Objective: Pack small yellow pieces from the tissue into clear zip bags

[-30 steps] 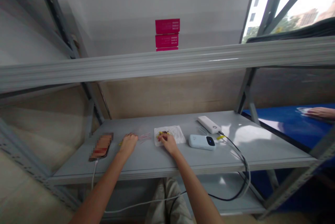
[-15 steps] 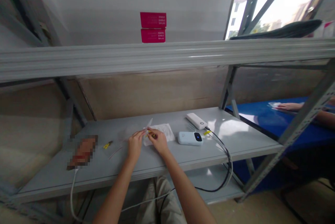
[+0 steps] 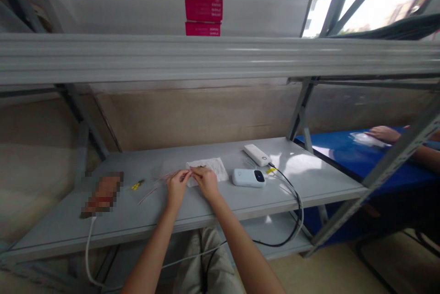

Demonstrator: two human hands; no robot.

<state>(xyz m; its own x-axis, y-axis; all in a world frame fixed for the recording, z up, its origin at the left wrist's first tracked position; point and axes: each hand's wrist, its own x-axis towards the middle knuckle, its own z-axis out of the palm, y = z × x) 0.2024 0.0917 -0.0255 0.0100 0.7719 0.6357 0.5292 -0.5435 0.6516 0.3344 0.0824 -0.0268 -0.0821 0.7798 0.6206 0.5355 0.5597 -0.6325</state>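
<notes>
My left hand (image 3: 178, 186) and my right hand (image 3: 205, 179) meet over the grey shelf, fingertips nearly touching. The fingers of both are pinched, and what they hold is too small to make out. Beneath and behind the right hand lies a crumpled white sheet (image 3: 216, 166), partly covered by it. Just left of my left hand is a clear plastic piece with a reddish edge (image 3: 165, 176). A second clear strip (image 3: 147, 196) lies flat nearer the front edge, and farther left is a small yellow object with a dark end (image 3: 137, 185).
A light-blue device with a dark display (image 3: 249, 178) and a white power bank (image 3: 257, 155) lie to the right, cables running off the front edge. At left lies a blurred-out reddish item (image 3: 103, 193) with a white cable. A beam (image 3: 220, 58) crosses above. Another person's hand (image 3: 383, 133) is at the blue table.
The clear piece that stood up between my hands and the yellow bit at my right fingers no longer show there. Clear plastic now lies left of my left hand. The view has tilted down slightly.
</notes>
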